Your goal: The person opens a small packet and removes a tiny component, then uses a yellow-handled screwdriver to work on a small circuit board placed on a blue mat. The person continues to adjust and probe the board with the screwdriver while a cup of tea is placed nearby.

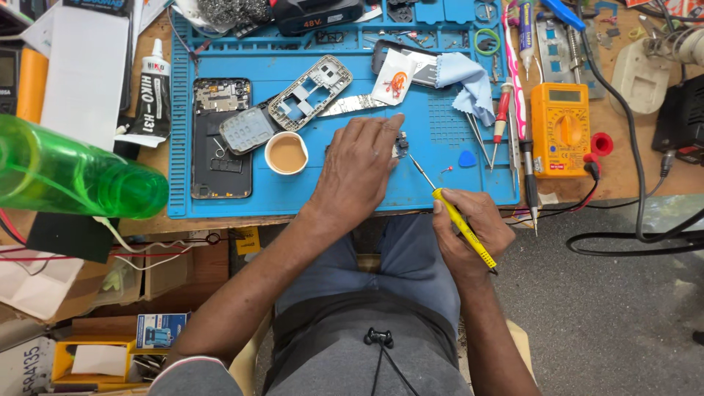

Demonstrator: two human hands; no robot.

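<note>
Fingers of the left hand (357, 170) press flat on a small circuit part (400, 144) lying on the blue mat (352, 198), just right of the cup (286, 153), so it is pinned rather than grasped. The right hand (469, 231) is clenched around a yellow screwdriver (458, 218), its thin tip slanting toward that part. The part looks light, stiff and fragile, likely to skid on the mat; it seems best held by its edges, the screwdriver by its handle.
</note>
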